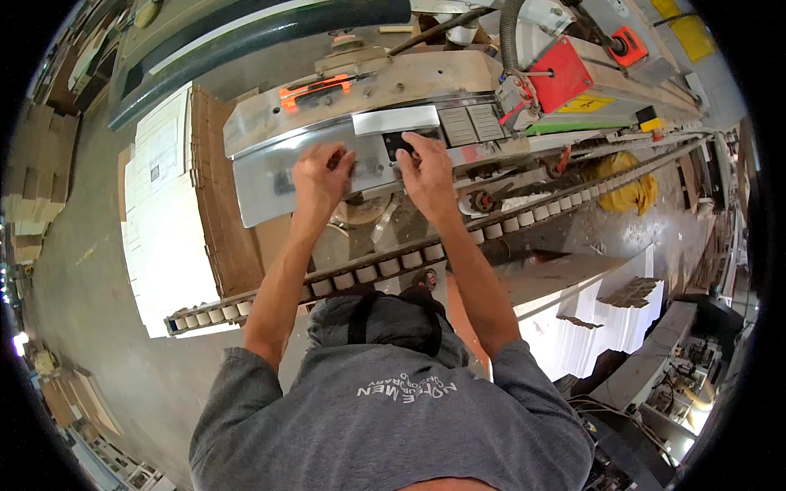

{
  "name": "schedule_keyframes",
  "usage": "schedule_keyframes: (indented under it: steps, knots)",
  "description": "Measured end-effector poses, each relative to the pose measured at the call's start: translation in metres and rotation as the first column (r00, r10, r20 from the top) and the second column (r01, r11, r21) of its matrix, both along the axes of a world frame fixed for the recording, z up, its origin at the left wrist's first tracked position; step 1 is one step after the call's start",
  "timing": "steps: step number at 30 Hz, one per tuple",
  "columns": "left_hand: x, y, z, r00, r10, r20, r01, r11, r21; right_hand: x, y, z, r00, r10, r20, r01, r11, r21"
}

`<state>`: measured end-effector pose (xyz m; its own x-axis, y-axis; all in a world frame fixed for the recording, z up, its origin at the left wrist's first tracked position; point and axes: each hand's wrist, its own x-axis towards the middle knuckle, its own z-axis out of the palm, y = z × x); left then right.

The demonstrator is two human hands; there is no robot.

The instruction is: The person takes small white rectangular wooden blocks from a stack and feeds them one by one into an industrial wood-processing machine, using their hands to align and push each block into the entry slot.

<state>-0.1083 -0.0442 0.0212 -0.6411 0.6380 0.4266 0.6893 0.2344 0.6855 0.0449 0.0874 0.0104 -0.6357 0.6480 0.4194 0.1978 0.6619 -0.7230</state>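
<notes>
Both my hands hover over the shiny metal bed [274, 180] of a long machine. My left hand [322, 173] is above the bare metal, its fingers loosely bent with a gap to the thumb, and I see nothing in it. My right hand [428, 173] is over a black plate with small holes [395, 148], thumb and forefinger apart, and nothing shows between them. A flat white strip [396, 120] lies across the bed just beyond the hands, close to my right fingertips. Grey ribbed plates [473, 124] sit to its right. Whether the right fingers touch the black plate I cannot tell.
A tall stack of white-faced boards [168, 204] stands at the left. A roller rail [389, 268] runs slantwise beneath my forearms. At the right are a red machine housing [561, 75], a grey hose [509, 33] and a yellow bag [629, 184]. White panels [606, 315] lie lower right.
</notes>
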Motion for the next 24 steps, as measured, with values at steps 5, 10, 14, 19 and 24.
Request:
schedule_keyframes:
  steps: [5, 10, 14, 19, 24]
  knots:
    - [-0.015, 0.028, -0.008, 0.993, -0.032, -0.117, 0.028, 0.999, -0.039, -0.022, -0.004, -0.018, 0.987, -0.141, -0.072, 0.135, 0.987, -0.085]
    - [-0.022, 0.043, -0.019, 0.986, -0.048, -0.161, 0.050, 0.999, 0.012, -0.028, 0.000, -0.019, 0.979, -0.182, -0.093, 0.190, 0.978, 0.084]
    - [-0.018, 0.052, -0.023, 0.982, -0.082, -0.169, 0.083, 0.997, -0.002, -0.025, 0.002, -0.016, 0.976, -0.218, 0.007, 0.218, 0.976, 0.030]
    - [0.000, 0.080, -0.022, 0.975, -0.118, -0.188, 0.121, 0.993, 0.005, -0.012, 0.025, -0.015, 0.971, -0.238, -0.004, 0.238, 0.971, -0.014]
    - [0.022, 0.115, -0.023, 0.974, -0.132, -0.186, 0.123, 0.991, -0.058, 0.001, 0.056, -0.021, 0.950, -0.312, 0.002, 0.309, 0.942, 0.130]
